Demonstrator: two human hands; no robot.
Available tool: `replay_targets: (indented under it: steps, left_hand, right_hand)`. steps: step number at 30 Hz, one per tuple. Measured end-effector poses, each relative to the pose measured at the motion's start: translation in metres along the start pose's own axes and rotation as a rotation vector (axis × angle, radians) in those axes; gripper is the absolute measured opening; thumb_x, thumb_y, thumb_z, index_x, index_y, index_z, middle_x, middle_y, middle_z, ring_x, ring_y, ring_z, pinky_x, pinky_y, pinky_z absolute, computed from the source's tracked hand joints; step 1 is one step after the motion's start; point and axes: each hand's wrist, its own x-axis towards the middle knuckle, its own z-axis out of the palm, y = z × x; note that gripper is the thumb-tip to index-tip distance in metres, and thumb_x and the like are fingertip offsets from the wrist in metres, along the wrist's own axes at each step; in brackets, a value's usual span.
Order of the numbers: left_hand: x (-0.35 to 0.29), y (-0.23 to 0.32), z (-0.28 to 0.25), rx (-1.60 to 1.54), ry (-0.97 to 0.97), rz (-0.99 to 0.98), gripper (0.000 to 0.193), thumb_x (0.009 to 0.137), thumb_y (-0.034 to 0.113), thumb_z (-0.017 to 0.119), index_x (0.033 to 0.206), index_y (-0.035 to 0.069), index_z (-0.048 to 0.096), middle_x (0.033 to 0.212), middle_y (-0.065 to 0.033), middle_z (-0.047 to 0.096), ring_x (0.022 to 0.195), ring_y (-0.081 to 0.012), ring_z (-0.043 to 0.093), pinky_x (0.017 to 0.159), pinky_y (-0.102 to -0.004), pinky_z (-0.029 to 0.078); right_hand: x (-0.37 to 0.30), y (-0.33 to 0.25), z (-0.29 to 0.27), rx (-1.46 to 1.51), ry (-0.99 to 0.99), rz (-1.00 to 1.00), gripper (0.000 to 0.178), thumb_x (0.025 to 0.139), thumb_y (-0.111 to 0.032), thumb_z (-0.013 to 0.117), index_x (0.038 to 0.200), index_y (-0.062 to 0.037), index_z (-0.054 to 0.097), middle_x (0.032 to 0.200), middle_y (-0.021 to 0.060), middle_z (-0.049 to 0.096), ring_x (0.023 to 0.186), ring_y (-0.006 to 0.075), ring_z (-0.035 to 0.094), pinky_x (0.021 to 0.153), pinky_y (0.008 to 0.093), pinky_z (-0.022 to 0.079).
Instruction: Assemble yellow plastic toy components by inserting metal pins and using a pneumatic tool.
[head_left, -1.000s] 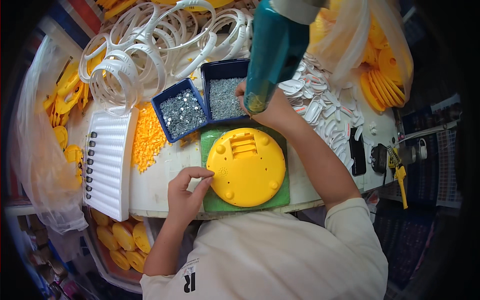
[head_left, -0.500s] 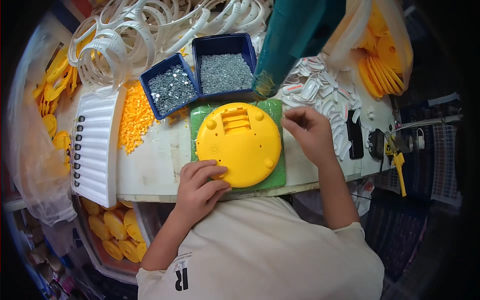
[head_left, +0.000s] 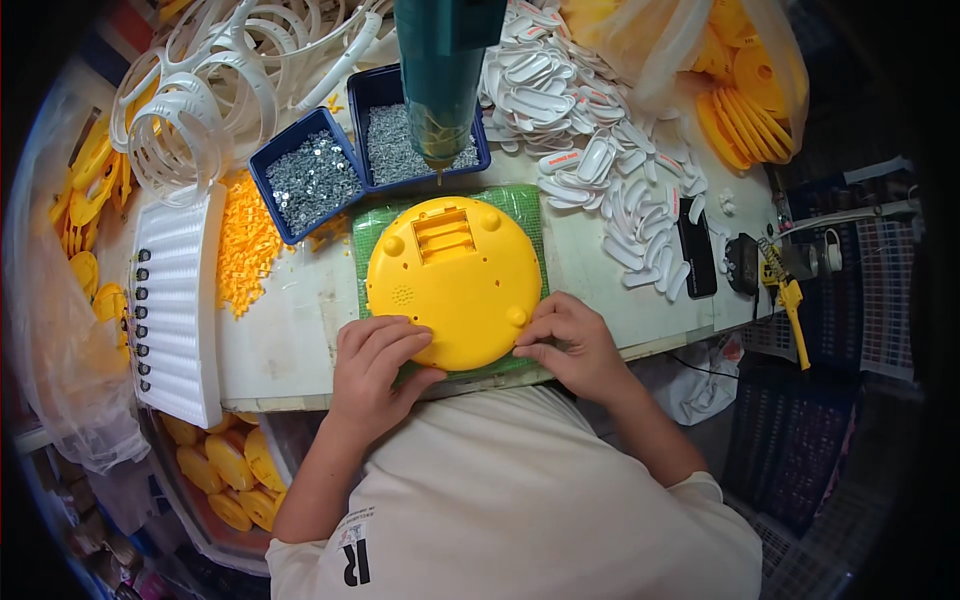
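Observation:
A round yellow plastic disc (head_left: 455, 280) lies flat on a green mat (head_left: 520, 212) at the table's near edge. My left hand (head_left: 375, 365) rests on the disc's lower left rim, fingers curled over it. My right hand (head_left: 572, 342) grips the lower right rim with its fingertips. A teal electric screwdriver (head_left: 440, 70) hangs above the far edge of the disc, its tip pointing down, with no hand on it.
Two blue trays of small screws (head_left: 310, 182) (head_left: 405, 140) stand behind the mat. A heap of small yellow parts (head_left: 245, 250) and a white ribbed tray (head_left: 180, 300) lie left. White rings (head_left: 200, 90), white oval pieces (head_left: 600, 150) and bagged yellow discs (head_left: 745, 100) crowd the back.
My right hand has let go of the hanging screwdriver and come down to the disc's near right rim. My left hand has slid further onto the left rim.

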Motion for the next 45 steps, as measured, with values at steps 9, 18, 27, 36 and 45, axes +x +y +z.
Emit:
replay_targets:
  steps: [9, 18, 27, 36, 45]
  left_hand:
    - [0.000, -0.005, -0.001, 0.000, -0.027, 0.017, 0.053, 0.073, 0.020, 0.093, 0.119, 0.009, 0.068, 0.119, -0.0051, 0.074, 0.114, -0.0316, 0.064, 0.101, -0.0434, 0.049]
    - [0.048, -0.020, -0.019, -0.120, 0.106, -0.097, 0.041, 0.088, 0.019, 0.081, 0.123, 0.003, 0.067, 0.119, -0.0159, 0.071, 0.112, -0.0378, 0.065, 0.101, -0.0475, 0.050]
    - [0.120, -0.034, 0.013, 0.088, -0.146, -0.161, 0.056, 0.092, 0.038, 0.077, 0.132, -0.001, 0.064, 0.129, -0.0185, 0.068, 0.121, -0.0364, 0.064, 0.103, -0.0465, 0.052]
    - [0.115, -0.038, 0.019, 0.078, -0.146, -0.205, 0.059, 0.088, 0.040, 0.080, 0.130, 0.000, 0.064, 0.123, -0.0161, 0.065, 0.116, -0.0355, 0.063, 0.100, -0.0457, 0.052]
    - [0.117, -0.041, 0.024, 0.064, -0.114, -0.164, 0.059, 0.087, 0.042, 0.081, 0.127, 0.002, 0.064, 0.118, -0.0150, 0.064, 0.112, -0.0350, 0.063, 0.095, -0.0458, 0.051]
  right_hand:
    - [0.009, 0.004, -0.003, -0.109, 0.053, -0.055, 0.030, 0.076, -0.007, 0.091, 0.090, -0.0044, 0.065, 0.089, 0.0059, 0.061, 0.081, 0.0205, 0.059, 0.074, 0.0313, 0.048]
    - [0.075, -0.027, -0.064, -0.317, 0.189, -0.452, 0.022, 0.086, -0.006, 0.077, 0.086, -0.0042, 0.055, 0.100, 0.0110, 0.065, 0.092, 0.0231, 0.063, 0.083, 0.0341, 0.050]
    - [0.169, -0.102, -0.047, 0.384, 0.009, -0.591, 0.085, 0.103, -0.065, 0.056, 0.151, 0.0035, 0.046, 0.142, 0.0156, 0.060, 0.126, 0.0232, 0.060, 0.105, 0.0378, 0.048]
    - [0.144, -0.115, -0.032, 0.566, -0.166, -0.255, 0.095, 0.094, -0.079, 0.049, 0.137, 0.0057, 0.053, 0.119, 0.0248, 0.068, 0.101, 0.0294, 0.071, 0.093, 0.0411, 0.056]
    - [0.125, -0.058, -0.004, 0.815, 0.054, -0.294, 0.103, 0.091, -0.086, 0.043, 0.131, 0.0078, 0.054, 0.084, 0.0135, 0.063, 0.078, 0.0249, 0.064, 0.088, 0.0406, 0.050]
